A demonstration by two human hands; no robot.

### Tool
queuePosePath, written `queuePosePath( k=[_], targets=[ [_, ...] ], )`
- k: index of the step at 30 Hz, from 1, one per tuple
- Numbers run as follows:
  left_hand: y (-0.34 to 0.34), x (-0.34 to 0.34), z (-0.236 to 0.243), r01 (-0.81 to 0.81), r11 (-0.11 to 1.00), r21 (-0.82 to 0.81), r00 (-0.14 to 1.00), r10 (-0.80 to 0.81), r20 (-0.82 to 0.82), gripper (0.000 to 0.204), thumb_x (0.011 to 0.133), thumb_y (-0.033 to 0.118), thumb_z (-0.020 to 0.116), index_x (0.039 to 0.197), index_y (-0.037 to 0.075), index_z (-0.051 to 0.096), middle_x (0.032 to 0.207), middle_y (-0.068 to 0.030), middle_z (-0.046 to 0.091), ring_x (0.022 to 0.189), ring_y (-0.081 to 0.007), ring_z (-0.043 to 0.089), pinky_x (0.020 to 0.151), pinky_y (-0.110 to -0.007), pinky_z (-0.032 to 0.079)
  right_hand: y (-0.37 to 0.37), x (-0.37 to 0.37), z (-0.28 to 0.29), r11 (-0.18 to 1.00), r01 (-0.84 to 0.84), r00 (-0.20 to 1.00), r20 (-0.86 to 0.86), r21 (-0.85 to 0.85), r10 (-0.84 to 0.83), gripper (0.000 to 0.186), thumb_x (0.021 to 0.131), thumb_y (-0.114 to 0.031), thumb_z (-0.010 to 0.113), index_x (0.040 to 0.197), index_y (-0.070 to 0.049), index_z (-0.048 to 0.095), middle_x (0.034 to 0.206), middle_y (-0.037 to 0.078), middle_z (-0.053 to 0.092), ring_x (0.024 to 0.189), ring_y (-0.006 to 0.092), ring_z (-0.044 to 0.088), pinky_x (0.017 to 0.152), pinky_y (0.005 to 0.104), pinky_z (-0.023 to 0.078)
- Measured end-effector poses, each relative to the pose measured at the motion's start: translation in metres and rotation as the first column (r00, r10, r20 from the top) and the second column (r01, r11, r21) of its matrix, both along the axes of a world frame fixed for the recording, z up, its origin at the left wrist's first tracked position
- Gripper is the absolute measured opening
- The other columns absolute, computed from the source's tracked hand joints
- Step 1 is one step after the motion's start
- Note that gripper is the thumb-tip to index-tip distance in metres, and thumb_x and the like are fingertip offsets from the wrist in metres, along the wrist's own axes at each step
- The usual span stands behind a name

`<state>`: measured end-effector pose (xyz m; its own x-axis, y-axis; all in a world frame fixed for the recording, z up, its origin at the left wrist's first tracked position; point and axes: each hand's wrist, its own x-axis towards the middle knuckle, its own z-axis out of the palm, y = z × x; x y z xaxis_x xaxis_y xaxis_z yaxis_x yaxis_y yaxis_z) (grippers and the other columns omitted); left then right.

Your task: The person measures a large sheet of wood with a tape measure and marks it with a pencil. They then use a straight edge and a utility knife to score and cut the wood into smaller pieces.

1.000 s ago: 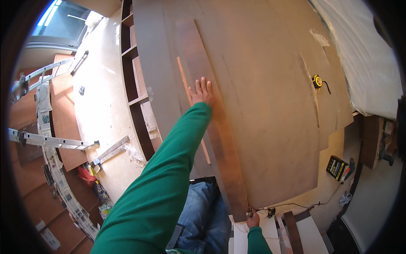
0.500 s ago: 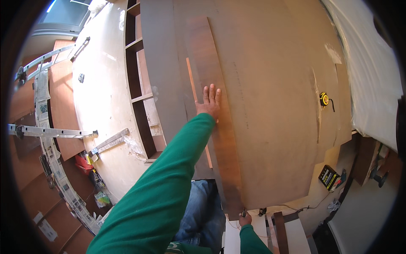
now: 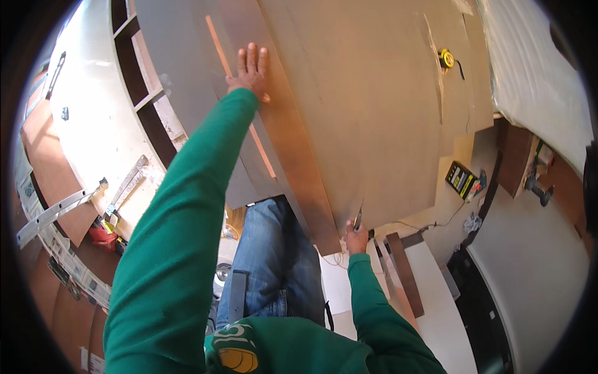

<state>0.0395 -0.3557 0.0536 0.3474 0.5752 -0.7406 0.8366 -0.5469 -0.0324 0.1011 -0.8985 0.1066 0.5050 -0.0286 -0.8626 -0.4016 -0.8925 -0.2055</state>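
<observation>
My left hand (image 3: 249, 73) lies spread on a long brown wood strip (image 3: 293, 168), its fingers apart and pointing away from me. The strip lies on a large greyish-brown board (image 3: 374, 124). A narrow light-orange strip (image 3: 265, 156) lies just left of it and passes by my hand. My right hand (image 3: 356, 237) is closed round a slim, pointed tool (image 3: 357, 219), like a knife or marker, beside the near end of the brown strip. A yellow tape measure (image 3: 446, 59) sits on the board at the upper right.
Open-framed shelving (image 3: 150, 100) runs along the board's left side. An aluminium ladder (image 3: 56, 217) is at the left. A black-and-yellow box (image 3: 461, 185) and a power drill (image 3: 539, 191) are at the right. Wrapped white material (image 3: 536, 68) borders the board's upper right. A cable (image 3: 448, 221) trails near my right hand.
The view has shifted, showing more of my legs and body. The right-hand tool now points up over the board just right of the strip's end. My left hand still rests on the strip.
</observation>
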Motion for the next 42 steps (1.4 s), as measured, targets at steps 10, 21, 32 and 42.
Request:
queuePosePath(
  k=[10, 21, 32, 42],
  targets=[
    [0.004, -0.012, -0.025, -0.002, 0.997, 0.074, 0.998, -0.003, 0.068, 0.132, 0.080, 0.026, 0.088, 0.165, 0.025, -0.014, 0.173, -0.0045, -0.018, 0.160, -0.0321, -0.007, 0.114, -0.071, 0.037, 0.033, 0.000, -0.050, 0.903, -0.120, 0.988, 0.142, 0.412, 0.067, 0.046, 0.100, -0.019, 0.066, 0.142, -0.002, 0.059, 0.131, 0.018, 0.070, 0.124, 0.0247, 0.065, 0.107, 0.0354, 0.048],
    [0.001, -0.011, -0.018, 0.052, 0.993, 0.107, 0.998, -0.050, -0.026, 0.136, 0.078, 0.035, 0.089, 0.165, 0.022, -0.015, 0.173, -0.0072, -0.017, 0.161, -0.0334, -0.004, 0.113, -0.068, 0.039, 0.065, 0.001, -0.036, 0.933, 0.022, 0.999, 0.029, 0.358, -0.035, 0.030, 0.101, -0.016, 0.065, 0.127, -0.002, 0.065, 0.105, 0.011, 0.072, 0.095, 0.0184, 0.071, 0.086, 0.0326, 0.056],
    [0.000, -0.011, -0.011, 0.092, 0.993, 0.077, 0.995, -0.088, -0.044, 0.136, 0.078, 0.035, 0.088, 0.165, 0.020, -0.014, 0.173, -0.0103, -0.015, 0.160, -0.0354, -0.002, 0.113, -0.067, 0.041, 0.112, 0.031, 0.006, 0.941, 0.180, 0.983, -0.017, 0.285, -0.183, 0.048, 0.105, -0.049, 0.058, 0.113, -0.002, 0.065, 0.074, 0.003, 0.059, 0.054, 0.0119, 0.056, 0.051, 0.0272, 0.048],
    [0.000, -0.034, -0.035, 0.093, 0.952, 0.292, 0.977, -0.144, 0.158, 0.133, 0.077, 0.042, 0.088, 0.166, 0.023, -0.009, 0.174, -0.0077, -0.010, 0.160, -0.0347, 0.001, 0.112, -0.070, 0.042, 0.120, 0.026, 0.002, 0.952, 0.087, 0.995, 0.023, 0.292, -0.098, 0.055, 0.110, -0.049, 0.045, 0.106, 0.002, 0.063, 0.065, 0.003, 0.054, 0.049, 0.0121, 0.053, 0.049, 0.0280, 0.048]
  ],
)
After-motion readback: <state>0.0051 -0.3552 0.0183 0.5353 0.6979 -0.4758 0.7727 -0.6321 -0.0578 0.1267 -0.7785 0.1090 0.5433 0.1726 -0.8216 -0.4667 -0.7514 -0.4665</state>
